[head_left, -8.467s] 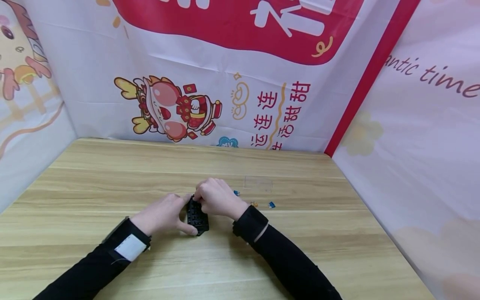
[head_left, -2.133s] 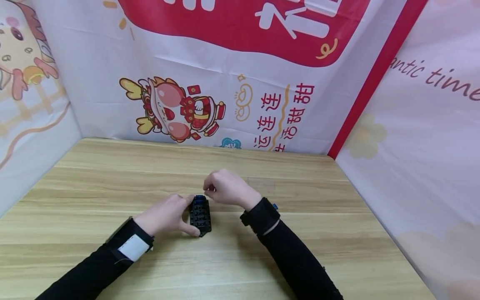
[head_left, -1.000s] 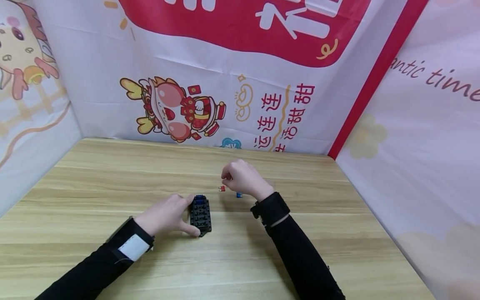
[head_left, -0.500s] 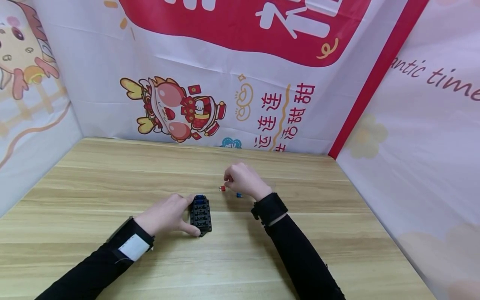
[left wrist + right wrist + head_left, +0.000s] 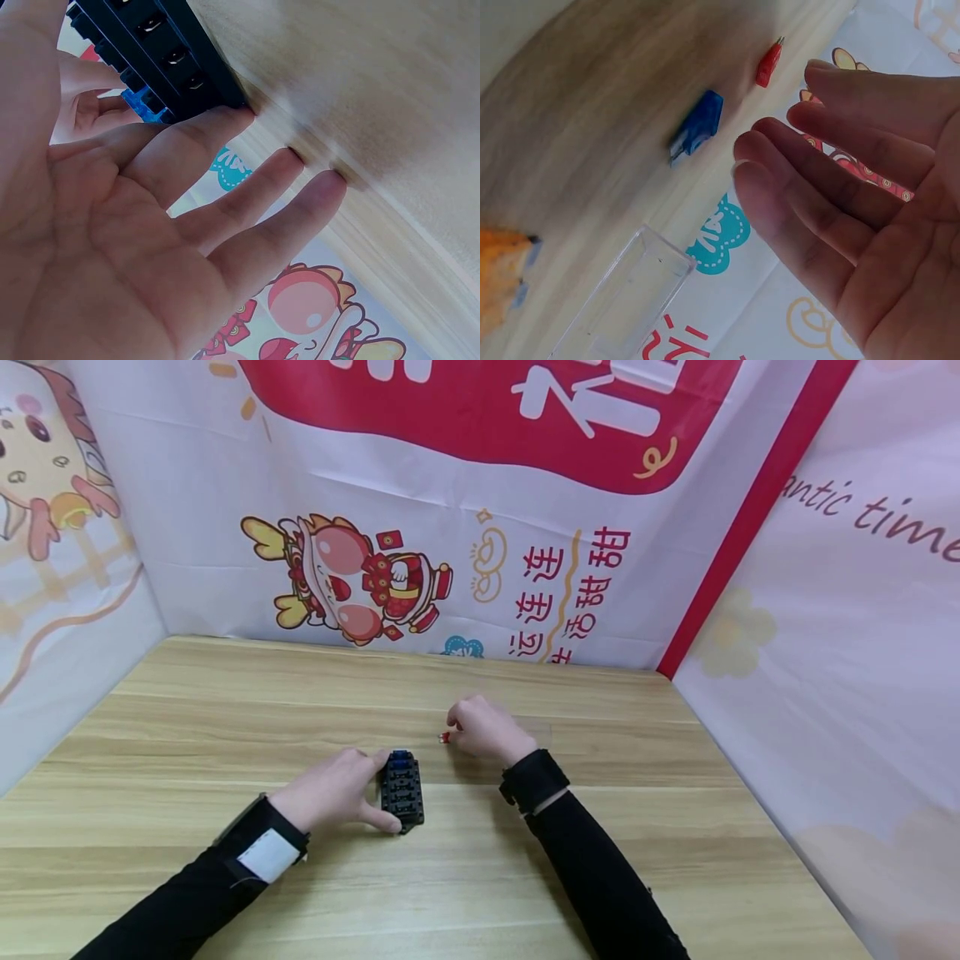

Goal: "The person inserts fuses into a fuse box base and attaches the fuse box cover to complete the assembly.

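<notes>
Printed sheeting (image 5: 198,577) backs the wooden desk (image 5: 247,718). In the head view, the left hand (image 5: 337,789) pinches the black block (image 5: 402,795) end to end, a blue insert (image 5: 401,758) at its far end; the right hand (image 5: 487,731) hangs by a red piece (image 5: 443,737). The left wrist view shows the spare left fingers (image 5: 262,244) spread. In the right wrist view, the right fingers (image 5: 795,240) bend loosely, seemingly holding nothing, near a blue piece (image 5: 703,120); best, probably, to pinch the red body, prongs (image 5: 781,40) left clear.
</notes>
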A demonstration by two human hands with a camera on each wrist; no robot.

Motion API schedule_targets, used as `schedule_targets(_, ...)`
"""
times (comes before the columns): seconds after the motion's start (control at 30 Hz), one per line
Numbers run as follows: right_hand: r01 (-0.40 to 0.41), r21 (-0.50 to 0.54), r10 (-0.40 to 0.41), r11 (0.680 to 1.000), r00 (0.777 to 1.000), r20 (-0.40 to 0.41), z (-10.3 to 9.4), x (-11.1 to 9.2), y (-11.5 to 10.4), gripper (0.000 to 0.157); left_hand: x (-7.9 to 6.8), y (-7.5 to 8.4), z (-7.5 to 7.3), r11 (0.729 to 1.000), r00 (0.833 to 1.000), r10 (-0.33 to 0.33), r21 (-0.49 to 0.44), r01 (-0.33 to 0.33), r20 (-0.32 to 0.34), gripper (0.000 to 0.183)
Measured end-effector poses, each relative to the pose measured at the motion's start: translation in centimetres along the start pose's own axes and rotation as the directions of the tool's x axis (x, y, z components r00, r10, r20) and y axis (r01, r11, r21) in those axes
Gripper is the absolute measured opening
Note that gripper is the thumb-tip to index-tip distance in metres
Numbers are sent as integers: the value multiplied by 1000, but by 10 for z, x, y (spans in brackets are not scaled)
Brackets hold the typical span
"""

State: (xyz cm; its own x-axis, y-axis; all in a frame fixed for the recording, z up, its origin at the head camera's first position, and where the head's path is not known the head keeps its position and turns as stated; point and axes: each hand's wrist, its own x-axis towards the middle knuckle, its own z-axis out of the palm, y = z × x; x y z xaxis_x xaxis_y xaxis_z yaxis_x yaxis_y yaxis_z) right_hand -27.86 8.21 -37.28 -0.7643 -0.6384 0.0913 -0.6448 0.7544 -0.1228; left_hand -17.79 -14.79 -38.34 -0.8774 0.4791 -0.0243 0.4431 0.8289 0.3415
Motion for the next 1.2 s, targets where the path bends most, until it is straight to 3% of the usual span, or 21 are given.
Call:
schedule_targets(0.23, 23, -68, -24, 997, 1000, -16, 5, 1, -3, 6, 0, 0, 0, 1000, 1000, 0, 0, 0, 5, 108)
schedule_targets(0.57, 36, -75, -37, 997, 999, -13, 9, 1, -3, 9, 0, 1, 0, 1000, 1000, -6, 2, 6, 2, 109)
schedule_targets(1.2, -8, -110, 12, 994, 999, 37, 15, 2, -5, 8, -1, 0, 1, 1000, 1000, 11, 5, -11, -16, 107)
